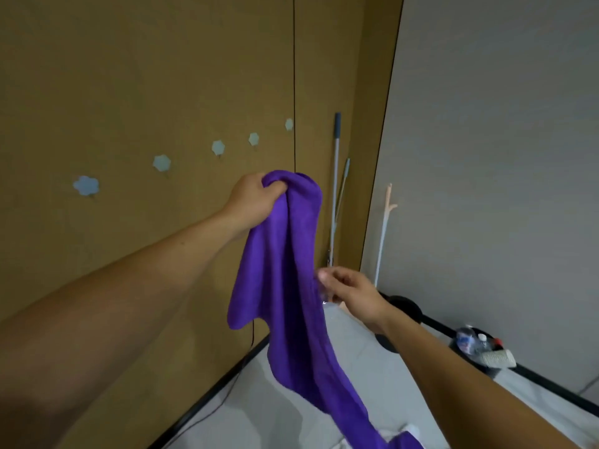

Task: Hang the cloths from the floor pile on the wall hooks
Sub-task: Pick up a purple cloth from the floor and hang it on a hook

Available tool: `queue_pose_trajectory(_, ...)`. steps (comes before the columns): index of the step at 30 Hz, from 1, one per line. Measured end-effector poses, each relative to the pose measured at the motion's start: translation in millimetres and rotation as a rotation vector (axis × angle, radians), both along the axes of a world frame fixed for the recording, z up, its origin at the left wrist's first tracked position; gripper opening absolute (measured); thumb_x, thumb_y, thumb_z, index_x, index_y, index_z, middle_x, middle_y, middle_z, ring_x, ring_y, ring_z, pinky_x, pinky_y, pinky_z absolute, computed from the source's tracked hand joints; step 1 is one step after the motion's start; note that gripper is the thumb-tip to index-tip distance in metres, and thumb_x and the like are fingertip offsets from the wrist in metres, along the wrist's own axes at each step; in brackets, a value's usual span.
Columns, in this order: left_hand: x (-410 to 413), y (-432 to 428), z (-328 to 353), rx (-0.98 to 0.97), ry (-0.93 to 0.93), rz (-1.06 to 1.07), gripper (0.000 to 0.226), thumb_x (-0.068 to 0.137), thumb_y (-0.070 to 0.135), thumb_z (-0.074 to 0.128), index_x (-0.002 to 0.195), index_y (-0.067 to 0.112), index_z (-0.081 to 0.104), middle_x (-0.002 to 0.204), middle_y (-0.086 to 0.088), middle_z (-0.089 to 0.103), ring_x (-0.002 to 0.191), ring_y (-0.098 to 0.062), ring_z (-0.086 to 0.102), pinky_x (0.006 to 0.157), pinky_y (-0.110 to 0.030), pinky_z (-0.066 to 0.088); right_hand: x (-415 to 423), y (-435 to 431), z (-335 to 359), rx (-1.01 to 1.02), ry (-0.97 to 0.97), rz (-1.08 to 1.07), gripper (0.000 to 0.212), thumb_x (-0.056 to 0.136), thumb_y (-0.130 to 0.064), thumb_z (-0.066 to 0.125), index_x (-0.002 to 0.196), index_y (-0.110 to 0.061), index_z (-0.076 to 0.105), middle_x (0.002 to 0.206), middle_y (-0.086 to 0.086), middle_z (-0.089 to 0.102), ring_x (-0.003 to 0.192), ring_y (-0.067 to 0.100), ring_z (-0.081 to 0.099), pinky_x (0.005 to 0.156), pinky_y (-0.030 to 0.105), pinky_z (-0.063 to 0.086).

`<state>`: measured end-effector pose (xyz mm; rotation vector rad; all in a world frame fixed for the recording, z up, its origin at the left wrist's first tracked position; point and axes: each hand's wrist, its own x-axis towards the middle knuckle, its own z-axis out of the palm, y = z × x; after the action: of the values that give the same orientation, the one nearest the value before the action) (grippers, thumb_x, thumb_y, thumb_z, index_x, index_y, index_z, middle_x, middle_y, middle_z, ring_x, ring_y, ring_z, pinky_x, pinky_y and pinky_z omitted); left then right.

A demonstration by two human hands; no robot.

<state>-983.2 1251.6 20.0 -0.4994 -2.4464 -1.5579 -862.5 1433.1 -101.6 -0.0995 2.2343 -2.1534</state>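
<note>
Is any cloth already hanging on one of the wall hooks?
No, the five wall hooks are bare; the left hand holds the purple cloth.

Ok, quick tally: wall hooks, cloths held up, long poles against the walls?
Wall hooks: 5
Purple cloth, gripped by left hand: 1
Long poles: 3
Total: 9

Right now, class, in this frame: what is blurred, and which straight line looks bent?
Head view: the right hand beside the soft purple cloth is motion-blurred; the left hand gripping it looks sharper; the wide lens bends the dark wall-corner edge.
</note>
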Motion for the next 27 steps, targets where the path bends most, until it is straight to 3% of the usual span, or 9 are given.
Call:
queue_pose_trajectory(3,9,-7,13,0.056,-0.035,-0.009,0.029,0.075,0.037,0.055,0.078,0.01,0.066,0.07,0.003,0.063,0.064,-0.013,0.057,0.062,-0.03,0.046,5,-15,8,0.022,-0.048,0.076,0.039,0.094,-0.031,0.056,0.127,-0.01,0.055,0.106,0.003,0.063,0.096,0.014,0.06,0.08,0.029,0.046)
queue_pose_trajectory(6,18,-7,24,0.106,-0.047,-0.026,0.019,0.077,0.03,0.056,0.074,0.015,0.066,0.067,0.003,0.063,0.061,-0.013,0.058,0.059,-0.03,0.047,7,-39,10,0.105,-0.027,0.172,0.056,0.076,-0.025,0.08,0.126,-0.021,0.055,0.114,-0.009,0.069,0.103,0.007,0.066,0.078,0.018,0.052)
queue_pose_trajectory(11,29,-15,45,0.124,-0.069,-0.051,0.022,0.078,0.026,0.057,0.086,0.01,0.069,0.078,-0.001,0.069,0.071,-0.016,0.064,0.065,-0.03,0.052,-2,-71,5,0.163,0.058,0.039,0.035,0.084,-0.02,0.074,0.117,-0.013,0.063,0.113,0.002,0.071,0.102,0.013,0.068,0.087,0.029,0.056)
queue_pose_trajectory(14,25,-33,58,0.011,0.059,0.053,0.016,0.083,0.027,0.058,0.075,0.016,0.065,0.071,0.004,0.065,0.066,-0.013,0.06,0.058,-0.024,0.047,-3,-71,6,-0.005,-0.034,0.064,0.029,0.093,-0.018,0.062,0.118,-0.003,0.063,0.107,0.005,0.073,0.091,0.014,0.07,0.077,0.026,0.057)
queue_pose_trajectory(18,9,-62,55,-0.179,0.168,0.195,0.022,0.089,0.03,0.056,0.072,0.017,0.058,0.07,0.0,0.06,0.066,-0.019,0.057,0.062,-0.032,0.044,-6,-66,26,-0.244,-0.118,0.026,0.031,0.096,-0.025,0.057,0.115,-0.001,0.063,0.101,0.011,0.074,0.086,0.024,0.072,0.06,0.029,0.057)
queue_pose_trajectory(21,6,-67,28,-0.227,-0.052,0.045,0.025,0.091,0.042,0.053,0.093,0.019,0.066,0.085,0.002,0.067,0.078,-0.014,0.065,0.073,-0.033,0.05,-16,-68,50,-0.372,-0.086,-0.139,0.033,0.097,-0.028,0.056,0.115,-0.001,0.063,0.106,0.017,0.072,0.097,0.031,0.07,0.081,0.04,0.058)
queue_pose_trajectory(23,9,-66,8,-0.43,-0.135,0.144,0.056,0.087,0.054,0.052,0.124,0.011,0.056,0.115,-0.003,0.062,0.103,-0.022,0.062,0.088,-0.039,0.05,-24,-67,62,-0.339,-0.092,-0.254,0.036,0.096,-0.03,0.058,0.115,0.001,0.062,0.11,0.022,0.07,0.102,0.036,0.067,0.09,0.049,0.054)
queue_pose_trajectory(25,14,-67,-9,-0.582,-0.215,0.183,0.061,0.085,0.058,0.05,0.115,0.005,0.059,0.101,-0.008,0.067,0.088,-0.025,0.066,0.066,-0.031,0.052,-31,-64,69,-0.314,-0.112,-0.328,0.043,0.095,-0.03,0.06,0.116,0.008,0.059,0.114,0.028,0.065,0.099,0.037,0.066,0.09,0.051,0.052)
queue_pose_trajectory(27,25,-67,-19,-0.579,-0.535,-0.033,0.068,0.085,0.067,0.042,0.092,0.004,0.066,0.077,-0.008,0.071,0.067,-0.026,0.069,0.051,-0.023,0.046,-37,-63,72,-0.302,-0.141,-0.379,0.047,0.094,-0.03,0.062,0.116,0.011,0.057,0.116,0.03,0.063,0.1,0.038,0.066,0.091,0.052,0.051)
